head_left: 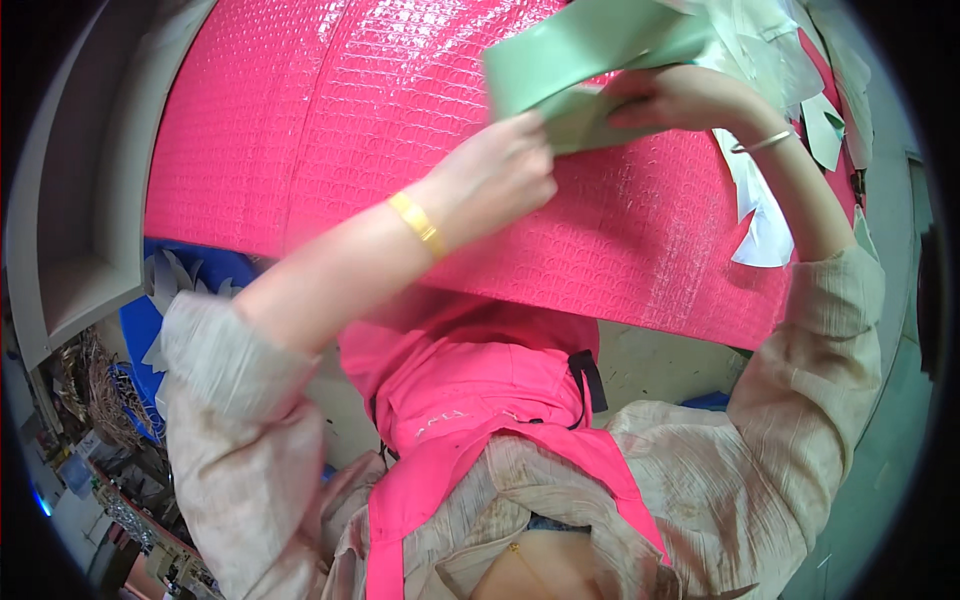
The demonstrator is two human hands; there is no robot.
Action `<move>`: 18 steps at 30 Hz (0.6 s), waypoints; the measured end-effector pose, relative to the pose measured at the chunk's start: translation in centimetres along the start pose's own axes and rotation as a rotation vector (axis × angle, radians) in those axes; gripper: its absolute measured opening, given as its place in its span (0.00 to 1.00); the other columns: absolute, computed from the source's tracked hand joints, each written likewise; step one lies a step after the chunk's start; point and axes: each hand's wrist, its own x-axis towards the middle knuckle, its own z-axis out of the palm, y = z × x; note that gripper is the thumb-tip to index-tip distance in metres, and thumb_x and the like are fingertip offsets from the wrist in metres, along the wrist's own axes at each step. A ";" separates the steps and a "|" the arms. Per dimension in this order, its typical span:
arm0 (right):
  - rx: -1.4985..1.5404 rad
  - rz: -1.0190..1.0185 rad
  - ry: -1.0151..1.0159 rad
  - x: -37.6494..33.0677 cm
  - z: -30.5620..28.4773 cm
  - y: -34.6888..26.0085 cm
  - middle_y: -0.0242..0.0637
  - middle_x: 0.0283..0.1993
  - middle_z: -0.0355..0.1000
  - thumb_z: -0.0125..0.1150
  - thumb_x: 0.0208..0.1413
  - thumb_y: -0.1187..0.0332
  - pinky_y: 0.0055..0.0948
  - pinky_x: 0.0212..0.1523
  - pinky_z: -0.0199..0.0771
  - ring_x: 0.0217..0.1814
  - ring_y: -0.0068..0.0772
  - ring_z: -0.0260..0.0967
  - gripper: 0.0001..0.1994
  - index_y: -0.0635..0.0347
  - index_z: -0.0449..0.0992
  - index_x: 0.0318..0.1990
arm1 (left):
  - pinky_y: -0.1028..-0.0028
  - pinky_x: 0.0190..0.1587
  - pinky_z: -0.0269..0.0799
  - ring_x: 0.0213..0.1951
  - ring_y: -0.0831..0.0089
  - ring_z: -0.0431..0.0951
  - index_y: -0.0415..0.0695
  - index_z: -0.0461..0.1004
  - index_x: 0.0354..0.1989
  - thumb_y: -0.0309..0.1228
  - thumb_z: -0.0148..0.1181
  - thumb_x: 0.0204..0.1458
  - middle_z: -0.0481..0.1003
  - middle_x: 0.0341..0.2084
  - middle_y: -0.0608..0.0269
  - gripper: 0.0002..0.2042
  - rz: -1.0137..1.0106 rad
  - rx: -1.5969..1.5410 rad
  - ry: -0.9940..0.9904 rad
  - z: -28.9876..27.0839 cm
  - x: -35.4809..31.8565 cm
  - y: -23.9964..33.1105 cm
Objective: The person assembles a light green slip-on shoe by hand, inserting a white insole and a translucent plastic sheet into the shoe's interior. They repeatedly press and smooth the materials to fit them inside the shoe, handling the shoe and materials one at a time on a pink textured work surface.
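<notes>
Closed on the near corner of a green sheet (590,50), the left grip (500,175) is blurred, its fingertips hard to make out, while the right grip (690,98) clamps the sheet's right part, thumb beneath and fingers curled above. I have the sheet raised over the far right part of the counter (400,120). I judge it light and limp enough to bend freely, perhaps a little slippery given its smooth sheen, and likely to crease if pinched hard; a broad hold near opposite edges should suit it best. I cannot tell whether it is one folded layer or two. Under it, the counter wears a glossy pink cover, embossed with a small repeating pattern. Next in size come my crinkled beige sleeves (800,380) and my matte pink apron (490,385). To the right lies an angular white piece (765,235), its lower end flaring. Smallest are the bands at my wrists: a flat yellow one (415,222) on the left, a thin silvery bangle (763,143) on the right.
</notes>
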 end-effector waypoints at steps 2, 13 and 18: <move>-0.014 -0.045 -0.073 1.3 1.8 -2.2 0.40 0.37 0.73 0.57 0.48 0.61 0.29 0.44 0.67 0.40 0.31 0.69 0.16 0.58 0.73 0.43 | 0.78 0.40 0.61 0.30 0.75 0.69 0.48 0.73 0.16 0.29 0.52 0.35 0.69 0.19 0.68 0.04 -0.052 -0.042 0.026 0.2 -3.6 1.2; -0.137 0.109 0.212 5.1 7.1 -6.9 0.45 0.36 0.73 0.55 0.50 0.56 0.36 0.43 0.68 0.40 0.43 0.71 0.18 0.58 0.72 0.43 | 0.77 0.43 0.62 0.32 0.76 0.67 0.45 0.71 0.20 0.28 0.51 0.36 0.66 0.22 0.68 0.04 -0.205 -0.095 0.101 1.2 -6.0 2.5; -0.286 0.001 0.215 6.0 8.2 -5.8 0.45 0.35 0.73 0.50 0.52 0.62 0.35 0.42 0.69 0.39 0.43 0.71 0.14 0.61 0.73 0.40 | 0.78 0.47 0.61 0.36 0.78 0.68 0.40 0.73 0.31 0.28 0.51 0.40 0.68 0.27 0.69 0.10 -0.300 -0.174 0.190 1.2 -6.9 2.7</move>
